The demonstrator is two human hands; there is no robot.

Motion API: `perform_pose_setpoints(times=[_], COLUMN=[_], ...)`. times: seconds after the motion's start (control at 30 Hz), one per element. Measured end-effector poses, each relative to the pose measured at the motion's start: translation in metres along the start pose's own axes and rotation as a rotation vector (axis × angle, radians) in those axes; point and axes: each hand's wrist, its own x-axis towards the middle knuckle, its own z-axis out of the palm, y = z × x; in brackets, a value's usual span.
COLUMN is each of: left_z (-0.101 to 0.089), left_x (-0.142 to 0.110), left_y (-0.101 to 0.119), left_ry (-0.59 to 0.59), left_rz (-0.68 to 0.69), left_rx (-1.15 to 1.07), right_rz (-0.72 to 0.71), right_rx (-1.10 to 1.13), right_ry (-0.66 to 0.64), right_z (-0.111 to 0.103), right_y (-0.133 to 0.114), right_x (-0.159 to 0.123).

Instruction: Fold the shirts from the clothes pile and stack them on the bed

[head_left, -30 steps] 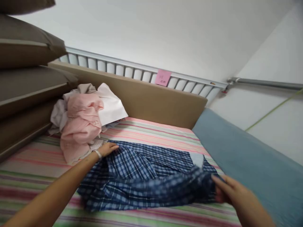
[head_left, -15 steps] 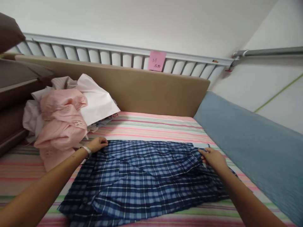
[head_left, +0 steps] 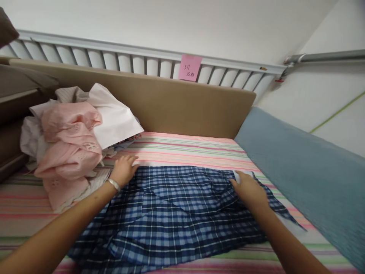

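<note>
Grip state, both hands: the left hand point(head_left: 124, 170) lies flat with fingers spread on the far left edge of the blue plaid shirt point(head_left: 182, 213), pressing rather than pinching; the right hand point(head_left: 248, 189) rests palm-down on the far right part of the same garment, fingers loosely together near a pale patch of cloth at its fingertips, and whether it pinches any fabric cannot be told. The shirt lies spread across the striped bed sheet point(head_left: 188, 148), mid-bed, with diagonal folds and creases visible through its centre and one dark corner trailing to the right toward the blue-grey pad point(head_left: 308, 167). A heap of pink and white clothes point(head_left: 74, 140) sits just beside the left hand, touching the shirt's left edge or close to it. A tan headboard point(head_left: 176, 102) and a white rail with a pink note point(head_left: 189, 67) stand behind. Risks, as judged: flat pressure alone may let the cloth slide on the sheet and set the existing creases in; the left hand working so near the heap could snag or drag a loose garment onto the shirt; the trailing right corner may be left out of line.
</note>
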Motion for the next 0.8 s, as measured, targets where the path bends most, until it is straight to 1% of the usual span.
perform_pose_setpoints(times=[0.07, 0.1, 0.13, 0.2, 0.27, 0.33, 0.43, 0.53, 0.6, 0.63, 0.7, 0.73, 0.77, 0.8], left_z=[0.007, 0.014, 0.022, 0.039, 0.056, 0.069, 0.079, 0.076, 0.066, 0.059, 0.042, 0.033, 0.026, 0.019], left_x=[-0.011, -0.016, -0.021, -0.031, -0.038, -0.042, -0.042, -0.038, -0.037, -0.038, -0.048, -0.056, -0.067, -0.08], left_y=[0.034, 0.049, 0.062, 0.077, 0.077, 0.07, 0.058, 0.06, 0.067, 0.071, 0.077, 0.078, 0.078, 0.076], left_ry=[-0.051, -0.09, -0.128, -0.196, -0.244, -0.258, -0.241, -0.272, -0.289, -0.275, -0.185, -0.126, -0.073, -0.034], left_rz=[0.102, 0.135, 0.157, 0.167, 0.161, 0.161, 0.175, 0.159, 0.142, 0.139, 0.149, 0.162, 0.177, 0.194], left_rx=[0.013, 0.008, 0.005, 0.014, 0.046, 0.089, 0.138, 0.147, 0.131, 0.12, 0.092, 0.072, 0.049, 0.022], right_rz=[-0.232, -0.297, -0.327, -0.315, -0.285, -0.269, -0.258, -0.263, -0.27, -0.269, -0.246, -0.199, -0.122, 0.004], right_rx=[-0.031, -0.033, -0.037, -0.04, -0.012, 0.055, 0.141, 0.197, 0.253, 0.281, 0.325, 0.36, 0.399, 0.486], right_ry=[0.013, 0.006, -0.011, -0.06, -0.098, -0.095, -0.068, -0.062, -0.045, -0.022, 0.058, 0.12, 0.179, 0.26], right_z=[0.013, 0.022, 0.032, 0.055, 0.077, 0.093, 0.102, 0.093, 0.078, 0.069, 0.048, 0.038, 0.028, 0.02], right_y=[-0.03, -0.042, -0.05, -0.054, -0.047, -0.037, -0.031, -0.033, -0.028, -0.021, 0.006, 0.026, 0.049, 0.073], right_x=[-0.01, -0.014, -0.017, -0.021, -0.022, -0.023, -0.024, -0.021, -0.018, -0.017, -0.021, -0.027, -0.036, -0.048])
